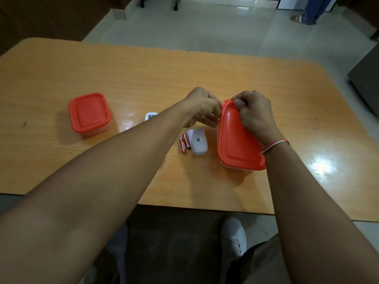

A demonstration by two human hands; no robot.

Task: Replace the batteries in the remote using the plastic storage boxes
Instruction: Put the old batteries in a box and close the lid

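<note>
Head view: our left hand (202, 108) and right hand (253, 113) pinch the orange lid (235, 144); our left arm hides most of the remote (151, 116).

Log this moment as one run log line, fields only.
step: opening right box | left hand: holds lid corner | right hand: grips lid's far edge | two batteries, battery cover: on table | left box: closed

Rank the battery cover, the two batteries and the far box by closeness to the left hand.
From the left hand:
1. White battery cover, just below it.
2. Two batteries, beside the cover's left edge.
3. Orange-lidded box, far left on the table.
</note>
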